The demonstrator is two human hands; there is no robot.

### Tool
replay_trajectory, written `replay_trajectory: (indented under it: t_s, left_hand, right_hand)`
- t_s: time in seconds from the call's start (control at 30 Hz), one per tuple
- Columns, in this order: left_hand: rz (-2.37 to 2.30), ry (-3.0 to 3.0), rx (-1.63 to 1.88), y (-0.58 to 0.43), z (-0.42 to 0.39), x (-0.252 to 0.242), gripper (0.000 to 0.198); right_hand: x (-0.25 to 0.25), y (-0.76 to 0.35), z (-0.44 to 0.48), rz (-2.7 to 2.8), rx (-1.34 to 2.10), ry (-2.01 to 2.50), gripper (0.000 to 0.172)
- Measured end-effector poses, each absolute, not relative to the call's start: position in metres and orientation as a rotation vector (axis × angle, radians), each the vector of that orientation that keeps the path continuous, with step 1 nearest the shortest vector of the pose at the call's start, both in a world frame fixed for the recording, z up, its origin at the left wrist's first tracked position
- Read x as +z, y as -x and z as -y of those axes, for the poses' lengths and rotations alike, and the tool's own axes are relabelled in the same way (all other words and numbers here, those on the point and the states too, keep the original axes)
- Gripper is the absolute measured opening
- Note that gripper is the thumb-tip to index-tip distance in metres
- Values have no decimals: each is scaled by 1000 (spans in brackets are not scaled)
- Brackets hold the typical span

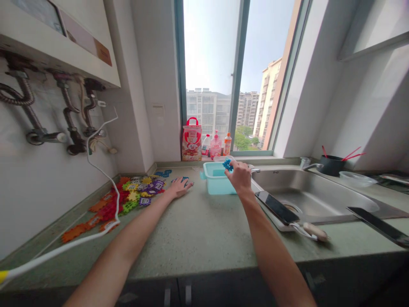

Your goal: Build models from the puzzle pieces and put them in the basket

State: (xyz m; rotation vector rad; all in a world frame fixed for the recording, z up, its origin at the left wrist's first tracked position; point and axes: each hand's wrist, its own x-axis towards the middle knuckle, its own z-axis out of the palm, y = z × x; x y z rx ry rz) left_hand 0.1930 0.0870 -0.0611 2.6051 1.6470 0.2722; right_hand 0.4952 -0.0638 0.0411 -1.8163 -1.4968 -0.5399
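My right hand (pixel 241 174) is closed on a blue toothed plastic building piece (pixel 228 164), held over the light-blue plastic tub (pixel 220 187). My left hand (pixel 179 187) lies low on the counter with its fingers stretched out. Small blue bits show at its fingertips, partly hidden by the hand. To its left spreads a pile of toothed building pieces in red, orange, green, yellow and purple (pixel 158 184). A few blue pieces (pixel 164 173) lie at the back of that pile, near the wall.
A white hose (pixel 116 187) crosses the pile on the left. Right of the tub are a phone (pixel 277 207) on a white board and a steel sink (pixel 306 187). A pink-red carton (pixel 191 143) and several bottles (pixel 216 145) stand at the window. A knife-like dark object (pixel 377 224) overlaps the counter.
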Motion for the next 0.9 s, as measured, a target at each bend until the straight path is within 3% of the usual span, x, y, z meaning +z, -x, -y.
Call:
replay_trajectory:
  t_s: [0.2,0.33,0.5,0.73,0.9]
  left_hand:
    - [-1652,-2508,338,-200,-33,-62,91]
    - [-1672,-2491,339,-196,5,-64,92]
    - [-1554,-2592,463,-188,30,-81,81]
    - [-1658,-2529,885,-179,-25,-71,53]
    - [-1921,-2242,928,-187,-86,-64,54]
  right_hand:
    - [39,-501,73,1445,-618,1838,36]
    - [39,-469,78,1640,-672,1507,29]
    - [10,-400,78,1997,-398,1160,31]
    - [-36,-359,68,2245,-53,1369,43]
    - [-38,-368,65,2283,-11,1418,49]
